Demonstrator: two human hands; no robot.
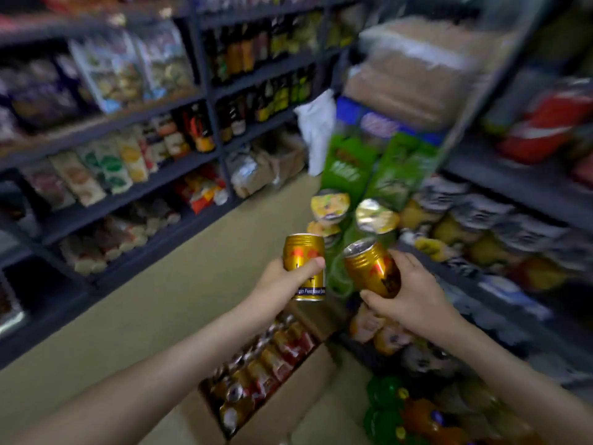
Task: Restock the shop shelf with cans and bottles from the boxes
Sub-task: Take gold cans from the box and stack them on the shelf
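Note:
My left hand point(282, 279) grips a gold can point(305, 256) that stands upright in the air. My right hand point(414, 292) grips a second gold can point(372, 269), tilted with its silver top toward the left. Both cans are held above an open cardboard box point(288, 412) on the floor, which holds several more gold and red cans point(266, 364). Green and orange bottles point(404, 412) lie at the bottom right. The dark shop shelf point(500, 293) on the right carries yellow and grey packs. The picture is blurred by motion.
Dark shelves point(134, 175) with snack bags and bottles line the left side. Green cartons point(378, 168) with cup lids before them stand ahead, brown boxes point(417, 78) stacked above. A white cloth point(316, 126) hangs mid-aisle. Beige floor point(160, 300) runs between the shelves.

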